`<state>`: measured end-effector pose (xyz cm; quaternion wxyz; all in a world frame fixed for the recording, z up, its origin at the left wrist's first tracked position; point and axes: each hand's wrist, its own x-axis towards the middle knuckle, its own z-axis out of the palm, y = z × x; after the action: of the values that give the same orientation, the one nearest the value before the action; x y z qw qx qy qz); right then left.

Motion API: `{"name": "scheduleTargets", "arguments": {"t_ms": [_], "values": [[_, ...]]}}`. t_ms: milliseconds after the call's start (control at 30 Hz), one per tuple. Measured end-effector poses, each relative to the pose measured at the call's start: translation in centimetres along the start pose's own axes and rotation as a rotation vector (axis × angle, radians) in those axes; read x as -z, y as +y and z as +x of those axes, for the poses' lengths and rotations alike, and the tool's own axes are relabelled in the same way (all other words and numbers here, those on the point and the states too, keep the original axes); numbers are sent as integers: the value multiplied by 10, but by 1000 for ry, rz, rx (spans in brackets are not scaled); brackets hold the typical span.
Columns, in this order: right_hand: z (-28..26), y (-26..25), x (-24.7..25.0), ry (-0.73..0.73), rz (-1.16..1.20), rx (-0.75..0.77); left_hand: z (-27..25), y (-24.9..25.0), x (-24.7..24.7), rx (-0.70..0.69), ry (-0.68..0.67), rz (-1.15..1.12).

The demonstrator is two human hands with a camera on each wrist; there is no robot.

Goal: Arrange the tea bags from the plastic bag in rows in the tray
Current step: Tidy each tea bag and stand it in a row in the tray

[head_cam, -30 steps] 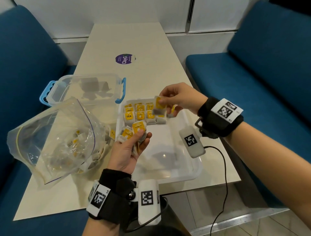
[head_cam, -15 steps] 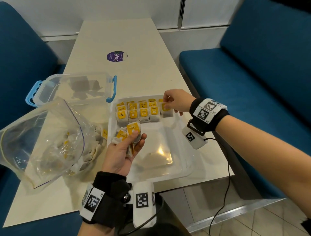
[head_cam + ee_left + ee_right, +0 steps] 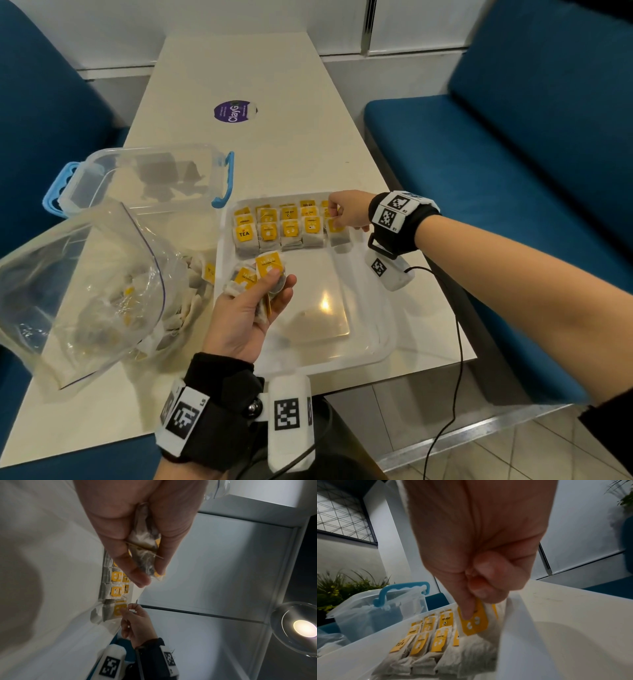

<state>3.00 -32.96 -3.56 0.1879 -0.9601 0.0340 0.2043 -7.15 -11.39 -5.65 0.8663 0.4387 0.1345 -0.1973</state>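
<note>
Far-row tea bags (image 3: 287, 209) overlapped; small tag print unreadable

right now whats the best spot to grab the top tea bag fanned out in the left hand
Probably its yellow tag, taken from above with the right hand. The tag sticks up clear past the left hand fingertips, stiff and flat, while the soft pouch sits bunched in the grip with other bags.

— The tray (image 3: 383, 329)?
— Translucent white plastic, glossy, catching a lamp's glare.
— The tea bags (image 3: 279, 233)?
— Matt, fibrous paper with smooth yellow card tags.
— The plastic bag (image 3: 68, 291)?
— Thin, clear, crinkled film. The table (image 3: 239, 68) looks smooth, cream, slightly shiny.
</note>
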Motion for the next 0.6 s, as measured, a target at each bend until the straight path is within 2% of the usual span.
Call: {"name": "scheduleTargets", "arguments": {"t_ms": [333, 600], "values": [[9, -4, 2, -48, -41, -15, 1, -1, -1, -1, -10, 5], [12, -11, 3, -35, -178, 64, 0, -2, -1, -1, -1, 5]]}}
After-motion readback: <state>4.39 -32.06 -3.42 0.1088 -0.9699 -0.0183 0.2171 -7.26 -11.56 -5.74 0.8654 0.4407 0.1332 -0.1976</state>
